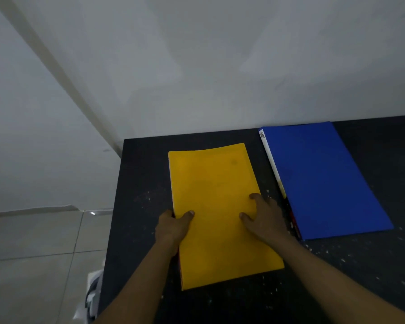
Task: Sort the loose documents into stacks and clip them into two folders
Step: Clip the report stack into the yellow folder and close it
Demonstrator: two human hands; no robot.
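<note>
Since yellow folder (218,202) lies shut, I judge last step: left hand (173,228) pinches its edge, right hand (267,220) presses cover; next, set beside blue folder (320,178).

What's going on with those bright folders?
A person has both hands on a closed yellow folder lying on a dark speckled table. The left hand grips its left edge, thumb on top; the right hand presses on the cover near the right edge. A closed blue folder lies to the right, untouched.
</note>
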